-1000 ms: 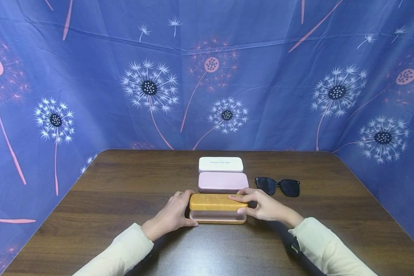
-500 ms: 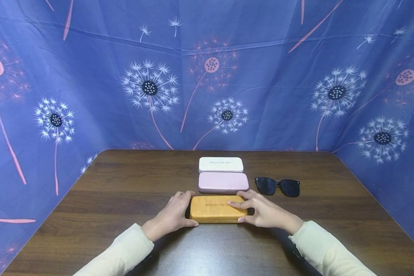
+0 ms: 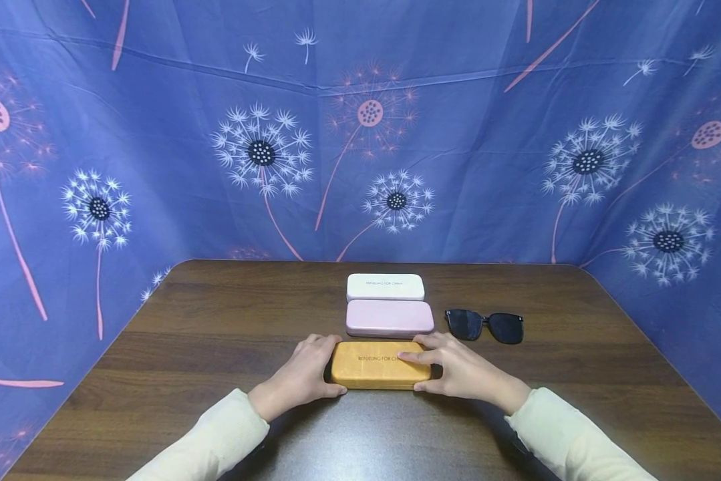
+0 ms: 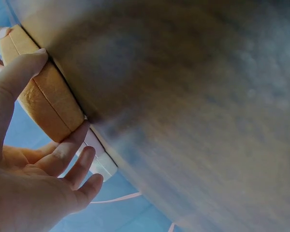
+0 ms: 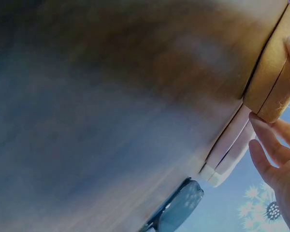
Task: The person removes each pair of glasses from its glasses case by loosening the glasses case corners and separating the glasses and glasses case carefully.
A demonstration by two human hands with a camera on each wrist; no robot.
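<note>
A yellow glasses case (image 3: 366,375) with dark lettering on its lid lies on the table, lid down on its base. My left hand (image 3: 297,375) holds its left end, thumb at the front edge and fingers round the back corner. At the opposite end my right hand (image 3: 465,369) has its thumb on the front and a finger on top of the lid, covering the end of the lettering. Seen from the left wrist, the case (image 4: 48,99) shows a thin seam along its side, with the thumb (image 4: 21,72) across it. In the right wrist view, fingertips touch the corner of the case (image 5: 268,79).
Behind the yellow case lies a pink glasses case (image 3: 389,316), and behind that a white one (image 3: 385,286). Black sunglasses (image 3: 484,325) lie to their right, past my right hand. A blue dandelion-print cloth (image 3: 468,160) hangs beyond the brown table (image 3: 216,314).
The lid of the yellow case, raised a second ago with the pale inside showing, has come down onto the base. My right hand has dropped slightly with it; my left hand has stayed put.
</note>
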